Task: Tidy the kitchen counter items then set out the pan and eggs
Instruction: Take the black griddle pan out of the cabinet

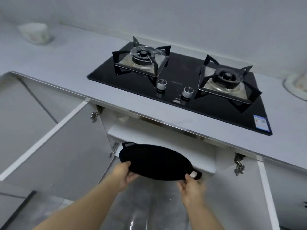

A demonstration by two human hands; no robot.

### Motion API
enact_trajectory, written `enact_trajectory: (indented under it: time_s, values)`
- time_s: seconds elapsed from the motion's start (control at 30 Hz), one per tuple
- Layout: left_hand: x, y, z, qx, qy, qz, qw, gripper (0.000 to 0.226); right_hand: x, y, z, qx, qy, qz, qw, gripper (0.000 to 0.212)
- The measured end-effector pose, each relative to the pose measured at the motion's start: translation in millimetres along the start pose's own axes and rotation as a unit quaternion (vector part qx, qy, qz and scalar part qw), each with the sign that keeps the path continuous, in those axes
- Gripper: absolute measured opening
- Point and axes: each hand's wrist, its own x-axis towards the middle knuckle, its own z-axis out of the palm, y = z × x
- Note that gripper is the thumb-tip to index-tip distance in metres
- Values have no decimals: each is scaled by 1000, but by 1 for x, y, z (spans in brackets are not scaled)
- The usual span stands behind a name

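One counter and one hob lie above the grip. One black pan spans both hands at the open cabinet. The left hand curls round its rim and the right hand pinches its loop handle. Best lifted level, clearing the counter edge. Two burners, two knobs, no eggs visible.

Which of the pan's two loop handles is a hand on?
The near-right handle, pinched by the right hand. The far-left handle is free; the left hand grips the rim of the pan.

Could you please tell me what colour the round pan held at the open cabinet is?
The pan is plain black, clearest in the head view.
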Motion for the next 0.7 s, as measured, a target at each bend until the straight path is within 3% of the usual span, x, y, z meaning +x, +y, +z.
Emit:
enact_trajectory:
  time_s: [0.2,0.47,0.7]
  values:
    - [-53,-17,-44,-11,28,40,999,36,-58,8,-16,-17,-41,43,998,14]
    - [-124,-32,-67,-31,54,121,991,29,-110,0,-33,-40,-104,34,993,9]
    - [-195,-2,-85,-39,64,232,970,19,-167,-11,-1,-32,-145,-15,989,22]
